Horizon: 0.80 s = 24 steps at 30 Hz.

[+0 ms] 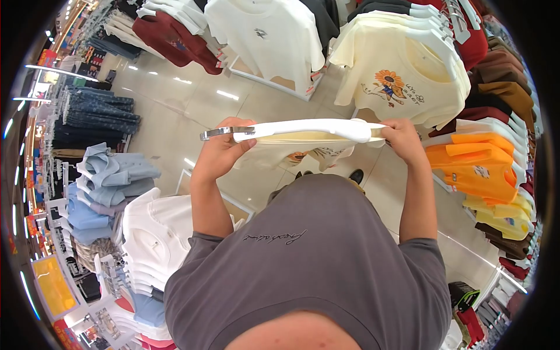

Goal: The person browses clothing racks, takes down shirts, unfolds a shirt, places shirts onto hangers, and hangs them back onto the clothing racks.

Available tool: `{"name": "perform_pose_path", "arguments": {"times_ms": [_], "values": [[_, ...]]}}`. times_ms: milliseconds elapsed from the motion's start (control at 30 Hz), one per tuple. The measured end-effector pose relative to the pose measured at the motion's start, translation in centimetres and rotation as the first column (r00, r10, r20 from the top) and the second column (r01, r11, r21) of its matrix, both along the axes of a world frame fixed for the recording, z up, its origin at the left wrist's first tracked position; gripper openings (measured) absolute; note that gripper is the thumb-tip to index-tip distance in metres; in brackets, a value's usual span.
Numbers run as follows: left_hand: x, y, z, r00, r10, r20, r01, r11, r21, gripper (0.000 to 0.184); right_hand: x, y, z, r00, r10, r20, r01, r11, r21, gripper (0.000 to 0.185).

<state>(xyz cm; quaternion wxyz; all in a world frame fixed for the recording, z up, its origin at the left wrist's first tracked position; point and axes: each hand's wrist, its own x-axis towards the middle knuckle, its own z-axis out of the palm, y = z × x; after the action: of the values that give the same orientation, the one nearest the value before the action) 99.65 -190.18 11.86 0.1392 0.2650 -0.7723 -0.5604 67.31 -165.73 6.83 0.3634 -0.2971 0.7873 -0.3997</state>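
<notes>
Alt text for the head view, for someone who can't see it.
A person's left hand and right hand hold a cream printed T-shirt on a white hanger, seen from above; hanging clothes surround them over a tiled shop floor.

So the hanger (309, 128) at twelve o'clock looks like smooth white plastic, kinda glossy, with a shiny metal hook (227, 132) toward eleven. The floor (169, 96) up there is polished glossy tile, while the grey shirt (315, 251) at six is just matt cloth.
</notes>
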Motion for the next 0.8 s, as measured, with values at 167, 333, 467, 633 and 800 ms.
{"name": "perform_pose_path", "arguments": {"times_ms": [167, 333, 467, 633, 800], "values": [[-0.6, 0.4, -0.8, 0.998, 0.002, -0.056, -0.002, 1.000, -0.005, 0.024, 0.2, 0.3, 0.8, 0.992, -0.020, -0.127, 0.026, 0.999, 0.045, 0.025], [-1.0, 1.1, -1.0, 0.999, -0.023, -0.023, 0.023, 0.999, -0.028, 0.025, 0.8, 0.2, 2.0, 0.914, -0.087, -0.397, 0.105, 0.994, 0.025, 0.025], [-1.0, 1.1, -1.0, 1.000, 0.005, -0.011, -0.007, 0.985, -0.173, 0.027, 0.9, -0.1, 2.4, 0.914, -0.083, -0.397, 0.129, 0.988, 0.089, 0.025], [-1.8, 1.6, -0.9, 0.984, -0.168, -0.062, 0.115, 0.858, -0.501, 0.034, 1.3, -0.9, 1.9, 0.891, -0.126, -0.435, 0.157, 0.987, 0.036, 0.027], [-2.4, 3.0, -1.0, 0.970, -0.154, 0.189, 0.238, 0.772, -0.589, 0.029, 1.9, -1.7, 3.5, 0.895, -0.225, -0.386, 0.193, 0.974, -0.121, 0.028]]}}
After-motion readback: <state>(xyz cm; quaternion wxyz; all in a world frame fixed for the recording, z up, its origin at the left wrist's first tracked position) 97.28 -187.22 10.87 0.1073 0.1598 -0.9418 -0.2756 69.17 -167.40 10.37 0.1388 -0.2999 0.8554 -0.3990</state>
